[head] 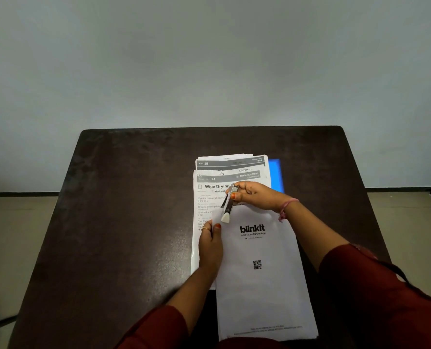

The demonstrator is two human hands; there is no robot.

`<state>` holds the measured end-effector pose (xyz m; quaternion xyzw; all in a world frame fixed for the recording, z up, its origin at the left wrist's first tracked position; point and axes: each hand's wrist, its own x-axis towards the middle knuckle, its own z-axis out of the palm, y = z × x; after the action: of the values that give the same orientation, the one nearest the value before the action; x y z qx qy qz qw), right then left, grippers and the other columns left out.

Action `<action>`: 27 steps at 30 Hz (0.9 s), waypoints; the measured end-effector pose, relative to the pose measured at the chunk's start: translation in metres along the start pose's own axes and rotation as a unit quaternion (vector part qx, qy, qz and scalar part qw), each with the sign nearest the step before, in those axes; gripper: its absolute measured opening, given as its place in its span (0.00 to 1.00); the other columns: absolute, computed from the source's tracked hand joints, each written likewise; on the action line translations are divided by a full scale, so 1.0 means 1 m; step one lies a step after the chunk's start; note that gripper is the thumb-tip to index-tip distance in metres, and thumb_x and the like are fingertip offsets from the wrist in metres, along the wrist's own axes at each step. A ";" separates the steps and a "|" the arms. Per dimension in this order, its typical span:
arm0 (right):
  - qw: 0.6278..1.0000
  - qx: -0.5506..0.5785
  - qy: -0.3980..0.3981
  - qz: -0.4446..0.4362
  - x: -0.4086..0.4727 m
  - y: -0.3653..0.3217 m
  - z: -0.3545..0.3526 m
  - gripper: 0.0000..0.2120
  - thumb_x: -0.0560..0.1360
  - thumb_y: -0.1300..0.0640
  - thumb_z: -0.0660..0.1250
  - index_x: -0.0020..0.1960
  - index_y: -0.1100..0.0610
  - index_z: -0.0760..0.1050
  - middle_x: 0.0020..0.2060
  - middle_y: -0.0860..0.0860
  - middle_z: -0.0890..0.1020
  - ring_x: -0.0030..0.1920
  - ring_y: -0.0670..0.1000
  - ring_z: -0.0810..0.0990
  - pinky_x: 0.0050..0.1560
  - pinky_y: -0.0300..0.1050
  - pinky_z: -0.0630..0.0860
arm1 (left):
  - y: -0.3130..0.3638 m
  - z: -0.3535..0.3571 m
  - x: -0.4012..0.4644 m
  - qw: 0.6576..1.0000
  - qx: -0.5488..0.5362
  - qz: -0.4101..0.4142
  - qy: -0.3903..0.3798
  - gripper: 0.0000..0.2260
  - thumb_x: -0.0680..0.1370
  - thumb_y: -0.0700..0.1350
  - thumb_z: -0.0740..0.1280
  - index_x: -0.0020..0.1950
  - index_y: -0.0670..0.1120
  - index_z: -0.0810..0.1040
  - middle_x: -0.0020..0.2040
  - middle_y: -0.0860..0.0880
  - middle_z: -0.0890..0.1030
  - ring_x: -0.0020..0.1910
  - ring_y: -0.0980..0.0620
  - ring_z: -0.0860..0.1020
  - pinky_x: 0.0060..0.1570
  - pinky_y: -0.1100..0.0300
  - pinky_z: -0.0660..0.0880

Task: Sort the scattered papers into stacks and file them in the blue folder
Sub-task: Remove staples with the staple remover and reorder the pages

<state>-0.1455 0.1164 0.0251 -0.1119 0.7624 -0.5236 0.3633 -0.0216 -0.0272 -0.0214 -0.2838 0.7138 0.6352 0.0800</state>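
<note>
Seemingly mid-stacking, seen from the head: the left hand (210,245) pinches the white packet's (262,268) left edge, thumb on top. The right hand (253,195) grips a stapler (228,206) at the packet's top corner. Printed sheets (210,197) lie beneath; the blue folder (276,175) peeks out toward the tabletop's (133,210) far edge. Next likely: squeeze, then file.

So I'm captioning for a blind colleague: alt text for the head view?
A right hand holds a stapler over a white blinkit sheet that the left hand grips, atop printed papers and a blue folder on a dark table.
</note>
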 end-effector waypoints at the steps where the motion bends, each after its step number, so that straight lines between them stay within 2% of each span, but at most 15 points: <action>1: 1.000 -0.008 -0.007 0.002 0.002 0.000 0.000 0.15 0.79 0.60 0.63 0.65 0.55 0.71 0.61 0.48 0.78 0.58 0.47 0.79 0.60 0.40 0.76 | 0.000 0.000 0.000 1.000 0.000 -0.004 -0.002 0.11 0.83 0.42 0.58 0.63 0.43 0.73 0.56 0.51 0.77 0.57 0.51 0.76 0.58 0.57 0.73; 5: 0.999 -0.023 -0.025 0.015 0.007 0.000 0.001 0.13 0.79 0.58 0.63 0.63 0.52 0.73 0.61 0.46 0.78 0.59 0.48 0.79 0.61 0.41 0.75 | 0.002 0.000 0.000 1.000 -0.009 -0.013 -0.006 0.06 0.82 0.42 0.59 0.59 0.47 0.72 0.53 0.53 0.76 0.54 0.52 0.75 0.52 0.63 0.72; 9: 0.999 -0.017 -0.018 0.023 0.009 0.001 0.002 0.14 0.80 0.59 0.62 0.64 0.57 0.73 0.61 0.48 0.78 0.57 0.48 0.79 0.58 0.38 0.76 | 0.001 -0.002 0.001 0.999 -0.043 -0.025 -0.010 0.08 0.82 0.42 0.59 0.60 0.47 0.72 0.55 0.51 0.78 0.55 0.53 0.76 0.49 0.67 0.72; 12: 0.999 -0.038 -0.019 0.021 0.010 0.002 0.002 0.15 0.80 0.58 0.62 0.66 0.59 0.72 0.62 0.49 0.77 0.58 0.49 0.78 0.58 0.36 0.75 | 0.004 -0.001 -0.001 0.995 -0.087 -0.054 -0.008 0.11 0.83 0.44 0.57 0.65 0.47 0.71 0.59 0.51 0.76 0.58 0.53 0.75 0.56 0.64 0.71; 15: 0.998 -0.062 -0.019 0.009 0.012 0.003 0.003 0.17 0.80 0.59 0.60 0.68 0.60 0.71 0.62 0.48 0.75 0.54 0.44 0.77 0.51 0.27 0.74 | 0.006 -0.001 -0.001 0.990 -0.125 -0.065 -0.010 0.15 0.83 0.47 0.55 0.69 0.46 0.71 0.63 0.50 0.75 0.63 0.52 0.73 0.65 0.59 0.69; 17: 0.998 -0.066 -0.021 0.007 0.014 0.006 0.002 0.17 0.81 0.59 0.60 0.68 0.62 0.70 0.61 0.49 0.75 0.52 0.42 0.77 0.49 0.26 0.73 | 0.009 -0.001 -0.002 0.989 -0.135 -0.050 -0.025 0.12 0.82 0.48 0.58 0.63 0.49 0.75 0.60 0.53 0.78 0.58 0.56 0.77 0.58 0.65 0.73; 19: 0.997 -0.069 -0.024 0.007 0.014 0.006 0.002 0.17 0.81 0.59 0.60 0.68 0.62 0.71 0.60 0.49 0.75 0.50 0.40 0.78 0.48 0.27 0.73 | 0.009 -0.001 -0.001 0.989 -0.131 -0.038 -0.051 0.11 0.80 0.49 0.63 0.61 0.50 0.76 0.57 0.55 0.80 0.55 0.58 0.79 0.51 0.65 0.76; 23: 0.995 -0.096 -0.021 0.003 0.014 0.002 0.004 0.16 0.81 0.57 0.60 0.67 0.61 0.72 0.61 0.49 0.76 0.50 0.41 0.77 0.48 0.26 0.73 | 0.007 -0.001 -0.002 0.992 -0.104 -0.028 -0.062 0.20 0.77 0.55 0.67 0.66 0.50 0.74 0.59 0.54 0.80 0.57 0.55 0.79 0.57 0.56 0.78; 25: 0.996 -0.091 -0.018 0.009 0.014 0.003 0.005 0.17 0.80 0.55 0.63 0.65 0.60 0.73 0.62 0.50 0.77 0.52 0.44 0.79 0.53 0.31 0.76 | 0.006 -0.001 -0.002 0.992 -0.106 -0.029 -0.061 0.19 0.77 0.55 0.67 0.66 0.49 0.74 0.59 0.53 0.81 0.57 0.55 0.80 0.57 0.55 0.78; 27: 0.995 -0.094 -0.015 0.024 0.014 0.004 0.006 0.17 0.76 0.53 0.68 0.62 0.58 0.74 0.60 0.51 0.80 0.53 0.50 0.81 0.55 0.41 0.78 | 0.009 -0.002 -0.002 0.992 -0.107 -0.023 -0.067 0.16 0.78 0.51 0.66 0.65 0.49 0.75 0.58 0.54 0.81 0.57 0.55 0.80 0.54 0.60 0.79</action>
<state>-0.1502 0.1060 0.0144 -0.1355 0.8051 -0.4389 0.3752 -0.0235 -0.0282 -0.0125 -0.2641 0.6277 0.7237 0.1114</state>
